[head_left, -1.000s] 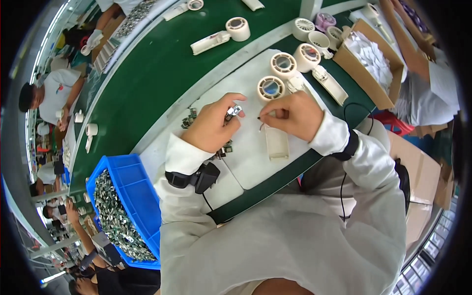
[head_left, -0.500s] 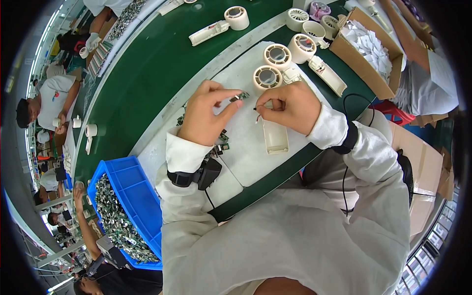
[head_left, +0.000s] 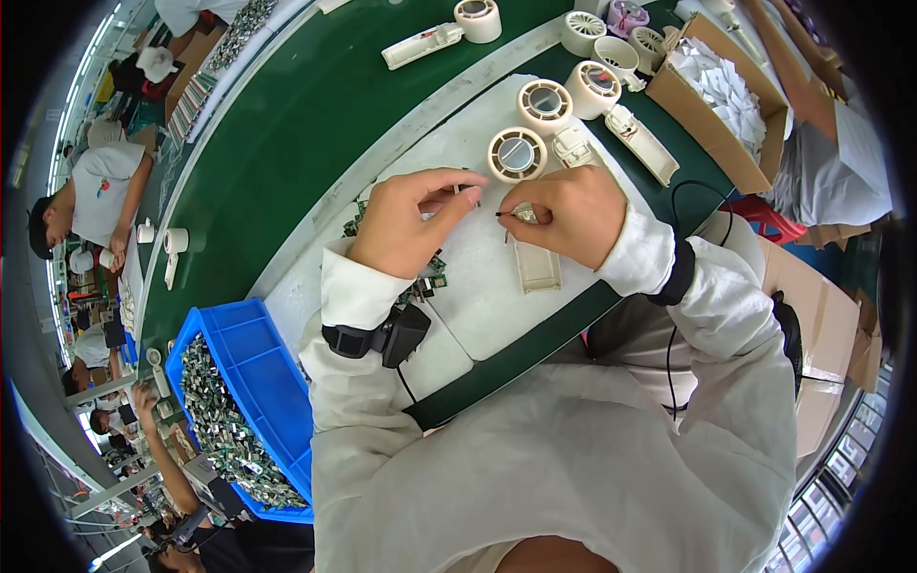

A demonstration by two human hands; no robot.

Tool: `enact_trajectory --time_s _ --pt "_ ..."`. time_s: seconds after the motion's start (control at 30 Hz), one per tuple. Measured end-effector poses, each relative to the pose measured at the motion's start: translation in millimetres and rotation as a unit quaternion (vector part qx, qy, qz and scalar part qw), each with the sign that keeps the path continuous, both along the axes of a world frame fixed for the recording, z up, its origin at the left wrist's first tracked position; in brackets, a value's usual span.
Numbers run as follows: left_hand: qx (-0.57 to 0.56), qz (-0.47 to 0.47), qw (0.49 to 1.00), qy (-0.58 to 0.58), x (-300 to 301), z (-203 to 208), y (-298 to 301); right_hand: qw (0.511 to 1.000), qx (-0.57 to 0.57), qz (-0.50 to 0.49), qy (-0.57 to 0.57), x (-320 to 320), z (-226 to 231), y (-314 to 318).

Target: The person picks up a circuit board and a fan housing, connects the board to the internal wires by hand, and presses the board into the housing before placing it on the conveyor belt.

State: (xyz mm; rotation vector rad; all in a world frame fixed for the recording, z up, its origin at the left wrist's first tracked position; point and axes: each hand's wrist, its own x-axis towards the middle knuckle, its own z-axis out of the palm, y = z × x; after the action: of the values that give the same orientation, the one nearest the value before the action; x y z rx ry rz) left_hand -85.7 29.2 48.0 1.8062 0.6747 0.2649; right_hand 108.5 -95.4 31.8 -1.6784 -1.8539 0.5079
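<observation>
My left hand [head_left: 403,222] is closed in a pinch on a small circuit board, now mostly hidden by the fingers. Facing it, my right hand [head_left: 570,212] pinches a small black connector [head_left: 501,214] on thin wires. The two hands are a short gap apart. Beneath my right hand lies a cream handheld fan: its round head [head_left: 517,155] shows beyond the fingers and its open, hollow handle [head_left: 538,267] shows below them. Loose green circuit boards [head_left: 430,279] lie on the white work surface [head_left: 468,320] by my left wrist.
More fan heads [head_left: 544,105] and an open handle shell [head_left: 640,145] stand beyond my right hand. A carton [head_left: 712,158] holds white slips. At left, a blue bin [head_left: 272,382] is full of circuit boards. Another fan [head_left: 422,46] rides the green belt [head_left: 315,124]. Co-workers sit around.
The circuit board in my left hand has turned and is now largely covered by my fingers. My right hand keeps its pinch on the connector. The fan on the belt has shifted rightward and away.
</observation>
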Motion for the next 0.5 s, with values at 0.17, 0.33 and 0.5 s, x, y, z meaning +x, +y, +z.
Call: enact_trajectory --time_s 0.17,0.33,0.5 --pt "-0.073 0.035 0.996 -0.036 6.2 3.4 -6.0 0.997 0.06 0.021 -0.034 2.6 -5.1 0.2" --pt "-0.061 0.049 0.995 -0.059 4.7 -3.7 -5.8 0.996 0.069 0.053 0.005 8.3 -2.5 4.3" --pt "-0.101 0.028 0.992 -0.064 3.1 7.3 -6.3 0.993 0.066 0.048 0.084 7.5 0.2 6.0"
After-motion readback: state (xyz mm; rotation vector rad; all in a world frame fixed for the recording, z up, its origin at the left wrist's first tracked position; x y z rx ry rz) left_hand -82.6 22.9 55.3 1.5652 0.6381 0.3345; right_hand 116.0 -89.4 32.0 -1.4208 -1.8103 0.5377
